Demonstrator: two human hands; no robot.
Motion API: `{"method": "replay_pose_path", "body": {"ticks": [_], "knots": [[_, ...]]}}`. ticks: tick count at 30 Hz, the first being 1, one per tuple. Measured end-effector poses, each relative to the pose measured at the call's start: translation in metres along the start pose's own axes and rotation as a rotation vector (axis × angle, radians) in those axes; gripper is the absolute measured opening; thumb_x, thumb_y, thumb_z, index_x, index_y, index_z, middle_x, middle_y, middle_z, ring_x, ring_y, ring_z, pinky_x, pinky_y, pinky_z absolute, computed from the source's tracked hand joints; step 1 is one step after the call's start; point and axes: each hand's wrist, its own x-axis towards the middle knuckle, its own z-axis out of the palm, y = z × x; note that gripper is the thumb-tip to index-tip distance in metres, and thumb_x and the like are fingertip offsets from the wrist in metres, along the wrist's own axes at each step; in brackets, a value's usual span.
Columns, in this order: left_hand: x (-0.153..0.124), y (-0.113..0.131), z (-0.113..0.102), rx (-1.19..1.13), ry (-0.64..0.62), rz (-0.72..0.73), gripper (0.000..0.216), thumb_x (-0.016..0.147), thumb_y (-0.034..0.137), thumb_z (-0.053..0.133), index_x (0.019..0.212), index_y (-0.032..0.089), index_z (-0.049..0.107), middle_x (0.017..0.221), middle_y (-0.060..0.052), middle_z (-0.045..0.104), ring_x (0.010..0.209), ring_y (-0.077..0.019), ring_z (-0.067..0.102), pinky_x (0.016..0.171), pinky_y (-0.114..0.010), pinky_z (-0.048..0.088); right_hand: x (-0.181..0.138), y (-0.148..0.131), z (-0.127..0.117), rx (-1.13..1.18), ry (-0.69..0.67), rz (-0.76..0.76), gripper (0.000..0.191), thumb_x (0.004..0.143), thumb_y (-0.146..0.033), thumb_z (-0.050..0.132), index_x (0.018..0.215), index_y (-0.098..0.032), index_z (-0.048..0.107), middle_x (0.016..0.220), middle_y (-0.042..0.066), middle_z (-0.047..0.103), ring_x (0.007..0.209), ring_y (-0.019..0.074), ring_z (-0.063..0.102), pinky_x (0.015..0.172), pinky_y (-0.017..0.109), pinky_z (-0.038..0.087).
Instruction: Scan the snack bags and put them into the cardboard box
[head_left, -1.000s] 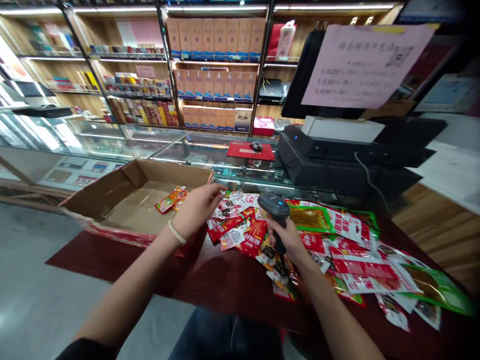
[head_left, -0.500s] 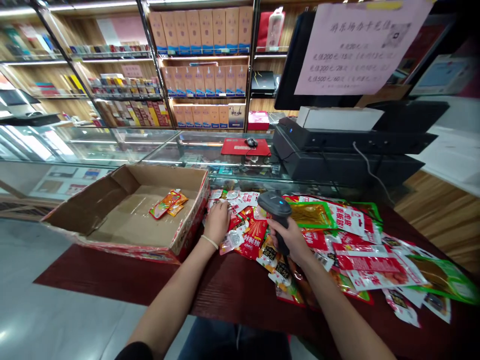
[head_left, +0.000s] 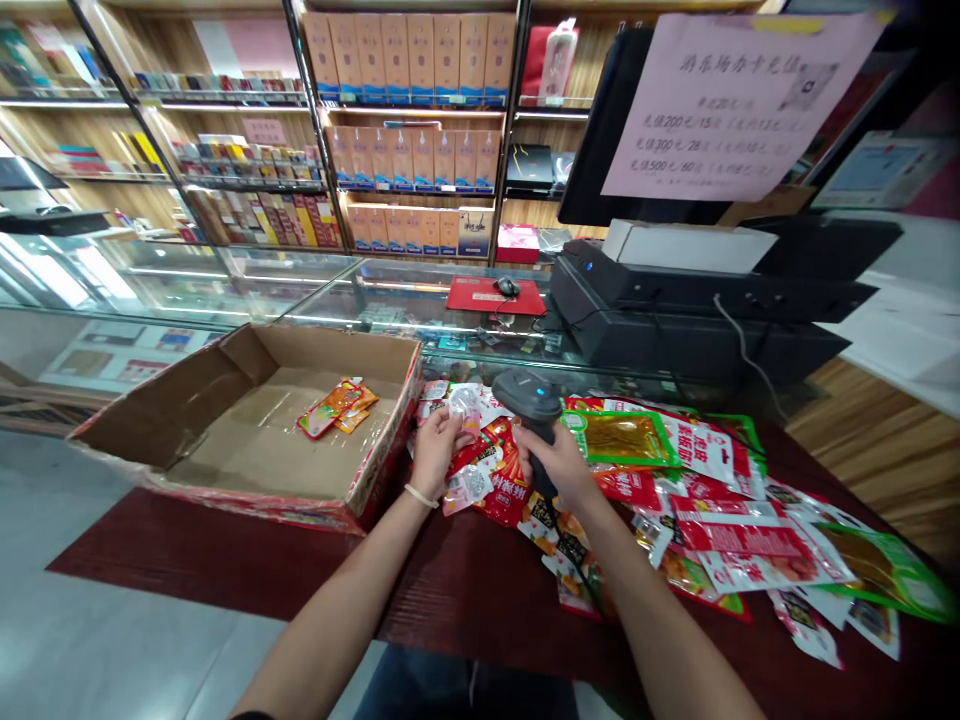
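Observation:
My left hand (head_left: 435, 446) pinches a small clear snack packet (head_left: 465, 402) lifted just above the pile, close to the box's right wall. My right hand (head_left: 559, 468) grips the handle of a dark barcode scanner (head_left: 526, 398), whose head points toward that packet. Several red, white and green snack packets (head_left: 675, 480) lie spread over the dark red table (head_left: 465, 580). An open cardboard box (head_left: 247, 420) on the left holds a few orange packets (head_left: 334, 405).
A black register and printer (head_left: 675, 300) with a monitor carrying a pink paper notice (head_left: 735, 100) stand at the back right. A glass counter (head_left: 420, 300) with a red mouse pad lies behind the table. Stocked shelves (head_left: 412, 130) line the wall.
My left hand went down onto the pile beside the box, then lifted a small clear packet toward the scanner. The scanner in my right hand shifted slightly left.

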Motion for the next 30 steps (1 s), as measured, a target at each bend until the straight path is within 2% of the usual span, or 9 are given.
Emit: {"method": "replay_pose_path", "body": {"ticks": [5,10,15,18,21,24,27,30], "knots": [[-0.001,0.006,0.002,-0.092,-0.026,-0.012,0.038,0.070,0.030,0.077,0.100,0.016,0.058,0.090,-0.004,0.068,0.078,-0.0135,0.069,0.079,-0.028,0.055,-0.003,0.021,-0.010,-0.113,-0.018,0.023,0.034,0.078,-0.049,0.070,0.072,-0.021,0.053,0.044,-0.005,0.052,0.036,0.0112,0.047,0.040,0.024,0.041],[-0.001,0.008,0.001,-0.181,-0.003,-0.046,0.033,0.071,0.028,0.075,0.096,0.018,0.055,0.090,-0.001,0.067,0.080,-0.0131,0.068,0.084,-0.030,0.054,-0.004,0.023,-0.008,-0.145,-0.007,0.025,0.032,0.076,-0.049,0.072,0.077,-0.023,0.052,0.045,-0.007,0.053,0.034,0.0108,0.044,0.038,0.024,0.038],[0.000,0.010,0.000,-0.224,-0.007,-0.052,0.028,0.071,0.026,0.075,0.090,0.019,0.055,0.086,0.003,0.066,0.075,-0.0075,0.064,0.077,-0.021,0.051,-0.007,0.018,-0.004,-0.103,-0.008,0.036,0.037,0.075,-0.050,0.073,0.066,-0.023,0.049,0.046,-0.005,0.052,0.034,0.0104,0.044,0.037,0.025,0.038],[-0.001,0.013,0.000,-0.213,-0.058,-0.054,0.028,0.072,0.026,0.075,0.091,0.019,0.056,0.088,0.002,0.066,0.074,-0.0068,0.063,0.071,-0.018,0.051,-0.008,0.017,-0.005,-0.085,0.014,0.027,0.036,0.074,-0.050,0.073,0.067,-0.022,0.051,0.045,-0.005,0.051,0.034,0.0106,0.044,0.037,0.024,0.037],[-0.004,0.015,0.002,-0.199,-0.117,-0.119,0.031,0.070,0.024,0.078,0.088,0.018,0.054,0.087,0.000,0.067,0.075,-0.0091,0.065,0.070,-0.021,0.054,-0.008,0.016,-0.006,-0.071,0.038,0.015,0.036,0.074,-0.050,0.073,0.067,-0.022,0.051,0.044,-0.005,0.051,0.034,0.0104,0.043,0.037,0.024,0.036],[-0.007,0.016,0.004,-0.203,-0.178,-0.157,0.040,0.068,0.019,0.079,0.100,0.019,0.055,0.096,-0.001,0.068,0.081,-0.0109,0.067,0.074,-0.024,0.056,-0.007,0.016,-0.008,-0.057,0.054,0.021,0.036,0.075,-0.050,0.072,0.065,-0.021,0.052,0.045,-0.005,0.051,0.036,0.0102,0.043,0.038,0.025,0.037],[-0.009,0.015,0.004,-0.180,-0.237,-0.177,0.046,0.069,0.018,0.079,0.108,0.021,0.056,0.103,-0.002,0.068,0.084,-0.0126,0.068,0.078,-0.027,0.058,-0.007,0.016,-0.011,-0.008,0.054,0.024,0.033,0.075,-0.048,0.073,0.072,-0.021,0.055,0.049,-0.005,0.052,0.036,0.0102,0.043,0.037,0.024,0.036],[-0.009,0.013,0.002,-0.168,-0.207,-0.200,0.036,0.073,0.025,0.077,0.103,0.019,0.059,0.098,-0.003,0.070,0.079,-0.0131,0.068,0.075,-0.027,0.058,-0.007,0.015,-0.014,0.001,0.052,0.004,0.034,0.077,-0.049,0.072,0.071,-0.021,0.054,0.049,-0.005,0.051,0.037,0.0096,0.044,0.038,0.023,0.036]]}}
